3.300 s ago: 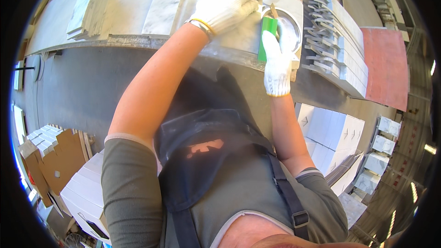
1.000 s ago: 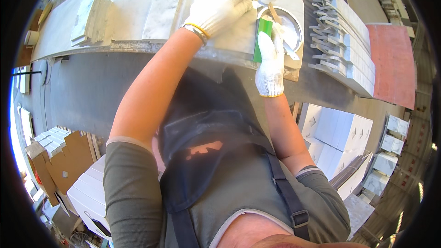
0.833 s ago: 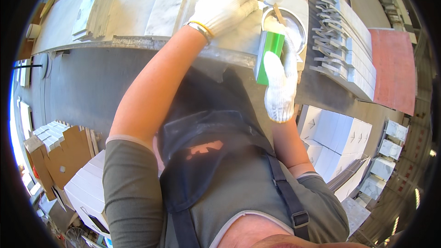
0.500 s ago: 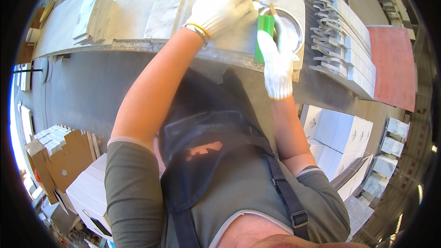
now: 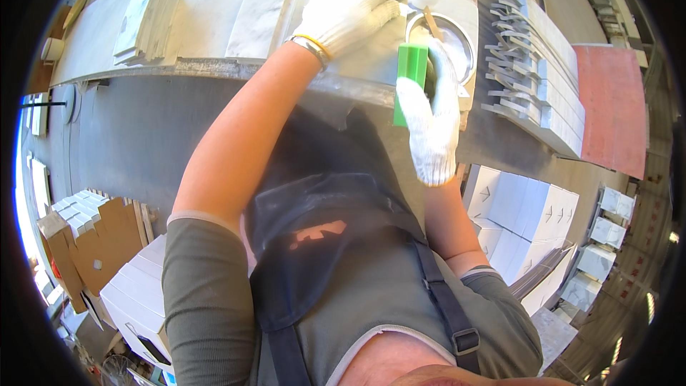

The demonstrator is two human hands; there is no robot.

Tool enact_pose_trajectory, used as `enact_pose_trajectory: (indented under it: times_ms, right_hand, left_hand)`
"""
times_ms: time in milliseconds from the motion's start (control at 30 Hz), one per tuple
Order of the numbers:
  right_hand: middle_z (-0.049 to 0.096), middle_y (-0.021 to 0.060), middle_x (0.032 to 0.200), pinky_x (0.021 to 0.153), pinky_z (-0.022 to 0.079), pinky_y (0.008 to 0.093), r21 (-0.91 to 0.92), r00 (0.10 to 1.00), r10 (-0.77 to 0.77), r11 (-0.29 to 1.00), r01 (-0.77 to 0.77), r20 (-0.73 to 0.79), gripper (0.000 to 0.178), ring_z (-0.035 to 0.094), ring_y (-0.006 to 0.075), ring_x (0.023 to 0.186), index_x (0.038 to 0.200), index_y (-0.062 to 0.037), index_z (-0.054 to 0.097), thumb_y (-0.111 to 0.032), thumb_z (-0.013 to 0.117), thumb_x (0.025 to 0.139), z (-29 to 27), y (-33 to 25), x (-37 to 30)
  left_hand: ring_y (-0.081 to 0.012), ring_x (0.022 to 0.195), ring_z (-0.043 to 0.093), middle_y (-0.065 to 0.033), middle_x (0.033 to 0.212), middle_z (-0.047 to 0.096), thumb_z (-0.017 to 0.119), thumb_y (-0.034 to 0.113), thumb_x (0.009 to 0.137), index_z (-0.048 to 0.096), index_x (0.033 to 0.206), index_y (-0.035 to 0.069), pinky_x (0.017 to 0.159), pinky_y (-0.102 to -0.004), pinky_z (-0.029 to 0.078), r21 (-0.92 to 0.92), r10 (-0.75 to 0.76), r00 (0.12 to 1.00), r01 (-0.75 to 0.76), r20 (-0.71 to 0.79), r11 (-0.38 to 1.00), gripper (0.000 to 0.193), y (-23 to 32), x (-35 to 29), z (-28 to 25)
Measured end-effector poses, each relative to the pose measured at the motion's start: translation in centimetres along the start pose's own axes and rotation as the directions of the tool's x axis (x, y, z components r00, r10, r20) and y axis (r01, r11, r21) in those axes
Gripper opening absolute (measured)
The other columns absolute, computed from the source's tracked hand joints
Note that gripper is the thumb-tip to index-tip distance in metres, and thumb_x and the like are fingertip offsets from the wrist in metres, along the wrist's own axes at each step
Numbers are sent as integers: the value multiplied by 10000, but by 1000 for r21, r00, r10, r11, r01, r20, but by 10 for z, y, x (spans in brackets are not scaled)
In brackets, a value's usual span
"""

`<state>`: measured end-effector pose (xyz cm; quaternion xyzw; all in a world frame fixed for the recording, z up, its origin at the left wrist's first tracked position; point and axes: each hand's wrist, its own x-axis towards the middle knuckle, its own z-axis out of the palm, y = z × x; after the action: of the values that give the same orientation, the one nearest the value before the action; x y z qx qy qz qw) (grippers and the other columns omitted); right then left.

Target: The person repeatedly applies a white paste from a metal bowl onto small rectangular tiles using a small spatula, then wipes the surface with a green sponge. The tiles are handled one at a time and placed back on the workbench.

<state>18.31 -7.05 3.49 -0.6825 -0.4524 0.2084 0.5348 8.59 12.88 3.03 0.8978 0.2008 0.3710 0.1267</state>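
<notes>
My right hand (image 5: pixel 436 121), in a white knit glove, is closed on a green grooved block (image 5: pixel 412 64) held upright over the bench's front edge. Just beyond it stands a round white-rimmed container (image 5: pixel 469 50) with a flat tan stick (image 5: pixel 431 23) leaning in it. My left hand (image 5: pixel 350 13), gloved the same way, lies palm down over a pale slab on the bench, its fingers stretched to the right. What is under the palm is hidden. A flat marbled tile (image 5: pixel 259 21) lies to the left of it.
A stack of marbled tiles (image 5: pixel 139 21) stands on the left of the bench (image 5: pixel 204 25). Right of the bench, a row of pale slabs (image 5: pixel 539 64) with thin strips stands beside a red board (image 5: pixel 611 111). White boxes (image 5: pixel 525 200) are at lower right.
My right hand has drawn back toward me with the green block, away from the round container. My left hand has stayed in nearly the same place.
</notes>
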Motion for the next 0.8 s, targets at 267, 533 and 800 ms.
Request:
enact_pose_trajectory:
  times_ms: [267,533,800]
  right_hand:
    - [555,61,1431,1092,426,307,401,986,160,907,-129,-44,611,534,159,1269,1586,-25,413,-241,612,1051,16,24,34]
    - [552,40,1444,1107,422,316,646,927,363,686,-334,94,586,536,150,1286,1594,-71,405,-220,588,1058,6,-3,-11]
    - [517,71,1477,1136,383,326,504,975,220,841,-195,9,654,502,178,1319,1593,0,388,-207,636,1025,10,2,-3]
  left_hand:
    - [-327,1068,610,-91,1022,698,640,264,895,728,1035,127,1004,-474,470,-11,3,1000,-3,25,1000,215,3,3,-4]
    - [-328,1095,605,-83,1064,706,654,264,894,740,1069,121,1032,-479,453,7,9,999,-9,44,1000,242,0,1,1]
    - [-328,1073,609,-98,1040,697,661,274,893,736,1071,129,1020,-470,458,14,25,1000,-25,-17,1000,242,-1,0,1]
